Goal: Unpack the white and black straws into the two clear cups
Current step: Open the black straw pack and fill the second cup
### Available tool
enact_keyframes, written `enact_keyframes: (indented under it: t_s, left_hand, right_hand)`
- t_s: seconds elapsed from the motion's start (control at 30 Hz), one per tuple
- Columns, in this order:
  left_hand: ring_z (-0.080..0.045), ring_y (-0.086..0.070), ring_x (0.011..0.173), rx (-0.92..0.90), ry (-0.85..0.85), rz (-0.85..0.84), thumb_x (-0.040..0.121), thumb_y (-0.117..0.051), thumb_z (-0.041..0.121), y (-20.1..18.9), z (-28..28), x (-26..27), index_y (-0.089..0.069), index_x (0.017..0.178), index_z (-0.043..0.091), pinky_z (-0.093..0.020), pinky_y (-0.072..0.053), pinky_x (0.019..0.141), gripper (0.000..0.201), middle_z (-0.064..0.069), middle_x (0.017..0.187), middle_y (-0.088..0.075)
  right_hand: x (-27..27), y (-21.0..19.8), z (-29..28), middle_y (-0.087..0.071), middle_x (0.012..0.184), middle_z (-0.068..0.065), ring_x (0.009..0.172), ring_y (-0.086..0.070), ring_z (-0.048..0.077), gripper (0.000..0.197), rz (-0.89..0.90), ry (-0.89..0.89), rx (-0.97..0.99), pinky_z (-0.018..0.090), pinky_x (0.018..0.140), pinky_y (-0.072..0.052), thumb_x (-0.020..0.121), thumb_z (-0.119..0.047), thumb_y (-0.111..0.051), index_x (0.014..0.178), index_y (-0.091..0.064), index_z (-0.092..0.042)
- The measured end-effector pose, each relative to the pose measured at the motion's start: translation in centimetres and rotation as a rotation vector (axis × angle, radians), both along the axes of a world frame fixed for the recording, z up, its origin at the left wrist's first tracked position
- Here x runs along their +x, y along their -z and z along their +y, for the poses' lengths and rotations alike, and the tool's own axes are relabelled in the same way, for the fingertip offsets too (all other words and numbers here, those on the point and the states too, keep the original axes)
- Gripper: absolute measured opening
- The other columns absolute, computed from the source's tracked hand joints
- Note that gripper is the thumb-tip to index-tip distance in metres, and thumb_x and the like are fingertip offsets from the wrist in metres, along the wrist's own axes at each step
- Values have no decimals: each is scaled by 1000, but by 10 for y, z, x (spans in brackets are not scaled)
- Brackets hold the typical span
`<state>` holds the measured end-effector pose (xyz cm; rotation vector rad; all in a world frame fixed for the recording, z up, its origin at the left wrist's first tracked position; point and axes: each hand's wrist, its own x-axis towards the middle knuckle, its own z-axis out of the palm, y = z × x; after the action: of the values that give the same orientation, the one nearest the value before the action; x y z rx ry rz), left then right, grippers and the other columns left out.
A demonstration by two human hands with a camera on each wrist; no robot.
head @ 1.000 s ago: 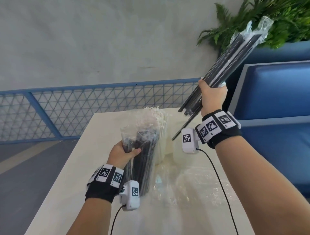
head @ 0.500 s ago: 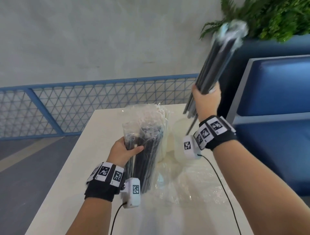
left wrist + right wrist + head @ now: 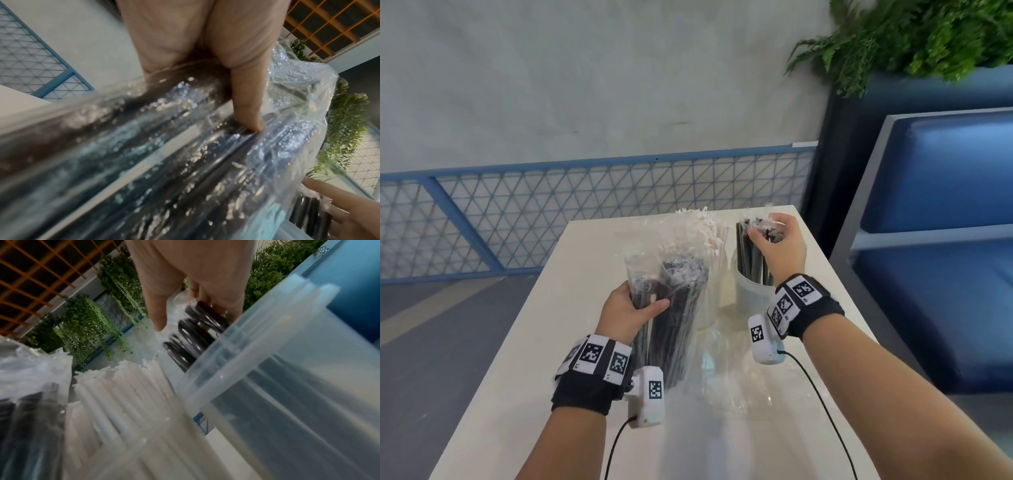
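Note:
On the white table (image 3: 551,342) my left hand (image 3: 640,303) grips a clear bag of black straws (image 3: 678,315) upright; in the left wrist view its thumb (image 3: 246,105) presses into the bag (image 3: 164,154). My right hand (image 3: 767,234) curls over the tops of a bunch of black straws (image 3: 748,253) that stand in the right clear cup (image 3: 750,298). The right wrist view shows those black straws (image 3: 195,334) going into the cup (image 3: 287,369). White straws (image 3: 702,233) fill the left clear cup (image 3: 707,308), half hidden behind the bag.
Crumpled empty clear wrapping (image 3: 732,380) lies on the table between my forearms. A blue bench (image 3: 935,240) stands close on the right, a planter with green plants (image 3: 914,37) behind it, and a blue mesh railing (image 3: 585,212) beyond the table's far edge.
My right hand came down from high on the right and set its bunch of black straws into the right cup. The left hand kept its hold on the bag.

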<state>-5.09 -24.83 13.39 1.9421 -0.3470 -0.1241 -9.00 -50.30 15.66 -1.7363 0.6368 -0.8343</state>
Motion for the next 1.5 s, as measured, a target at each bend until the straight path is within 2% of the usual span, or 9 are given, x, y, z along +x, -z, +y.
enact_keyframes:
  t_s: [0.23, 0.47, 0.57, 0.67, 0.77, 0.9, 1.1, 1.33, 1.5]
  left_hand:
    - [-9, -54, 60, -110, -37, -6, 72, -75, 6, 13, 7, 1, -55, 74, 16, -10, -43, 56, 23, 5, 62, -56]
    - [2, -65, 73, -269, 10, 61, 64, -83, 17, 28, 23, -1, -59, 92, 13, -20, -49, 71, 38, 10, 78, -70]
    - [-8, -66, 98, -309, 39, 103, 50, -89, 32, 29, 32, -1, -52, 116, 8, -22, -52, 84, 79, -5, 107, -67]
    - [1, -64, 96, -347, 51, 117, 50, -88, 6, 32, 37, 3, -44, 116, 21, -14, -51, 79, 81, 2, 110, -61]
    - [-1, -60, 105, -341, 52, 122, 39, -88, 22, 33, 40, 6, -39, 117, 34, -21, -50, 88, 93, 9, 114, -59]
    - [-9, -60, 106, -291, -25, 80, 39, -87, 27, 36, 42, 9, -44, 122, 19, -22, -49, 88, 94, 6, 110, -62]
    - [-20, -65, 99, -251, -82, 72, 51, -87, 22, 37, 45, 16, -56, 113, 6, -28, -52, 84, 71, -7, 103, -69]
    - [-16, -61, 93, -272, -125, 101, 64, -81, 7, 36, 44, 17, -55, 111, 7, -12, -45, 71, 53, -1, 95, -65]
    - [-17, -63, 99, -292, -73, 115, 61, -84, 9, 40, 42, 16, -54, 114, 8, -16, -49, 76, 62, -5, 104, -67]
  right_hand:
    - [-16, -26, 52, -56, 101, -5, 93, -55, 12, 22, -312, -4, -284, 12, 81, -41, 84, -21, -64, 103, -54, -17]
    - [-18, 1, 121, -49, 129, 3, 115, -51, 17, 52, 213, -515, -148, 26, 90, -41, 91, -46, -48, 131, -38, -14]
    - [-17, 8, 133, -58, 118, 0, 107, -58, 18, 40, 205, -538, -132, 32, 87, -49, 93, -35, -50, 126, -45, -12]
    - [-15, 5, 142, -60, 93, 0, 82, -62, 19, 21, 149, -509, -117, 37, 79, -55, 93, -16, -52, 113, -52, -12]
    - [-10, 5, 147, -55, 77, -2, 70, -59, 21, 13, 132, -484, -80, 42, 71, -56, 90, -5, -49, 93, -52, -17]
    - [-2, 1, 150, -52, 84, 0, 75, -59, 18, 20, 144, -509, 131, 32, 67, -56, 93, -3, -42, 92, -49, -21]
    - [-2, -19, 139, -37, 126, -1, 92, -49, 14, 40, 122, -621, -717, 23, 82, -44, 84, -38, -63, 122, -53, -31]
    - [-5, -40, 121, -36, 127, 2, 78, -59, 23, 33, 456, -692, -1046, 28, 75, -48, 82, -20, -68, 111, -55, -12]
    - [1, -33, 118, -57, 97, 9, 80, -59, 25, 18, 436, -783, -882, 35, 77, -50, 78, -10, -71, 85, -54, -10]
